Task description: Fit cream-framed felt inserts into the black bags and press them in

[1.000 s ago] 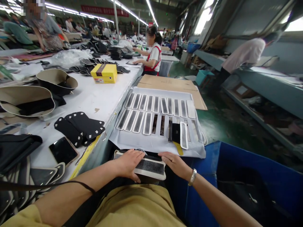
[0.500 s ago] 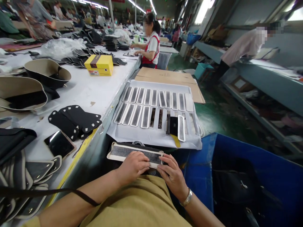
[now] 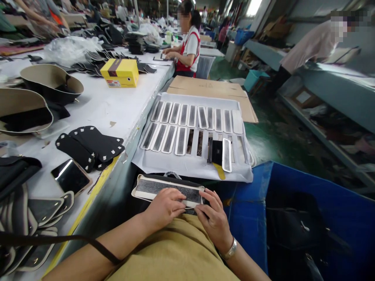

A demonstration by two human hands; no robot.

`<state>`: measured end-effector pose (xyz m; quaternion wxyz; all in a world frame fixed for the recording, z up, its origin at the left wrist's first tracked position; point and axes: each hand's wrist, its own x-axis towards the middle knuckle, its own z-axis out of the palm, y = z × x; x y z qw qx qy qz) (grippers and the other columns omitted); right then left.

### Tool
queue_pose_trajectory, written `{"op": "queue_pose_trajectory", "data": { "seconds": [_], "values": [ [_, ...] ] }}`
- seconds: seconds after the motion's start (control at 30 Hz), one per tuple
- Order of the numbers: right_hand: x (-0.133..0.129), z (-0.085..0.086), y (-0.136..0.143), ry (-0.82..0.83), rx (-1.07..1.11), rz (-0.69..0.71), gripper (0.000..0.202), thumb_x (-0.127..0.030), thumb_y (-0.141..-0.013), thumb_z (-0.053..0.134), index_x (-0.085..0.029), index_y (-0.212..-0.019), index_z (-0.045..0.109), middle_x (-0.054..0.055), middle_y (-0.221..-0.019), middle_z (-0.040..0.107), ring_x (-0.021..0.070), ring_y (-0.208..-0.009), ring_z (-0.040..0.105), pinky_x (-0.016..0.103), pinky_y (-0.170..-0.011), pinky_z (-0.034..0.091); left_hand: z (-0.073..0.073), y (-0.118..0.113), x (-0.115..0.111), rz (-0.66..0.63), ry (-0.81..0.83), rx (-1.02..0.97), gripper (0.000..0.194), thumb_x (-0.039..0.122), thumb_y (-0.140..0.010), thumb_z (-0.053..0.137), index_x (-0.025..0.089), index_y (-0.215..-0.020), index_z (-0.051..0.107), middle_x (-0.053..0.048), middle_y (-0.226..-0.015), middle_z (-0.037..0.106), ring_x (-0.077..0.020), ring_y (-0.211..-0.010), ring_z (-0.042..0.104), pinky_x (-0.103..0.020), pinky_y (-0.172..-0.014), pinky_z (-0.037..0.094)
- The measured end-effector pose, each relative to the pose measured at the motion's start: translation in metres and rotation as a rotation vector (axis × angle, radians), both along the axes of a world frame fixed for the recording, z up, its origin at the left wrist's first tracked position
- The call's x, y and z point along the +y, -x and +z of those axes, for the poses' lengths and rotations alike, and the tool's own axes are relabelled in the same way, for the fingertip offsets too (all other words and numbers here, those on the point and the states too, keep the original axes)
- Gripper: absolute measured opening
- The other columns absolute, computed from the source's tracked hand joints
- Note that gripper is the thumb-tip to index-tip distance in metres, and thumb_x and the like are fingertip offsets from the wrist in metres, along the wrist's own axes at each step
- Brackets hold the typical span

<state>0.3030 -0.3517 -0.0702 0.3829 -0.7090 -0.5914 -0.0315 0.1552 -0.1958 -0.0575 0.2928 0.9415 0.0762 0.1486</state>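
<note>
Close to my body a dark bag lies bottom up, its long base panel (image 3: 152, 187) grey in the middle with a cream border. My left hand (image 3: 166, 205) rests over the panel's near edge, right of its middle, with the fingers bent onto it. At the right end my right hand (image 3: 214, 220) pinches the corner between thumb and fingers. Just beyond, a rack covered in pale cloth (image 3: 158, 162) carries rows of similar grey-and-white strips (image 3: 181, 140). The bag's lower part is hidden beneath the panel and my hands.
A white worktable (image 3: 117, 111) on the left holds a yellow box (image 3: 120, 74), a phone (image 3: 71, 177), black pieces (image 3: 96, 144) and open bag bodies (image 3: 52, 82). On the right stands a blue bin (image 3: 249, 218) with black bags inside. A co-worker (image 3: 189, 47) sits farther along the table.
The camera view has shifted slightly. Both hands keep nearly the same hold on the bag base, which has barely moved.
</note>
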Motion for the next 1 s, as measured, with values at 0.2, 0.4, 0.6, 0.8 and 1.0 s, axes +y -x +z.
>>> {"op": "queue_pose_trajectory", "data": {
  "seconds": [0.2,0.4,0.6,0.8,1.0],
  "values": [
    [-0.003,0.0,0.001,-0.005,-0.032,0.002,0.01,-0.015,-0.08,0.058,-0.02,-0.077,0.067,0.009,-0.115,0.058,0.0258,-0.119,0.045,0.05,-0.102,0.035,0.002,-0.003,0.0,0.054,0.083,0.021,0.011,0.025,-0.081,0.061,0.024,-0.077,0.071,0.0,-0.098,0.069,-0.0181,-0.095,0.057,-0.036,-0.087,0.042],
    [0.0,0.004,0.01,0.015,-0.041,-0.09,0.013,-0.014,-0.08,0.056,-0.02,-0.074,0.065,0.009,-0.119,0.055,0.0258,-0.12,0.044,0.051,-0.104,0.032,0.007,-0.008,-0.007,0.118,0.046,0.01,0.012,0.02,-0.081,0.06,0.022,-0.073,0.07,-0.001,-0.094,0.069,-0.0188,-0.089,0.057,-0.036,-0.082,0.042],
    [0.006,0.01,0.018,0.059,-0.045,-0.158,0.015,-0.014,-0.081,0.052,-0.018,-0.07,0.061,0.01,-0.12,0.053,0.0261,-0.122,0.041,0.05,-0.103,0.034,0.006,-0.01,-0.012,0.179,0.046,0.021,0.014,0.017,-0.081,0.058,0.019,-0.072,0.068,-0.001,-0.09,0.069,-0.0179,-0.086,0.056,-0.034,-0.081,0.042],
    [0.01,0.015,0.021,0.161,-0.059,-0.196,0.015,-0.014,-0.081,0.051,-0.018,-0.066,0.056,0.012,-0.123,0.05,0.0272,-0.123,0.039,0.049,-0.101,0.036,0.017,-0.015,-0.015,0.217,0.045,0.109,0.016,0.014,-0.078,0.057,0.018,-0.064,0.064,0.0,-0.088,0.067,-0.0172,-0.085,0.054,-0.032,-0.079,0.04],
    [0.013,0.017,0.023,0.241,-0.049,-0.22,0.012,-0.012,-0.078,0.051,-0.018,-0.067,0.051,0.012,-0.126,0.048,0.0277,-0.125,0.035,0.048,-0.102,0.035,0.028,-0.023,-0.013,0.23,-0.009,0.287,0.01,0.015,-0.075,0.055,0.018,-0.067,0.058,-0.002,-0.085,0.062,-0.019,-0.086,0.052,-0.032,-0.076,0.039]
  ]
}}
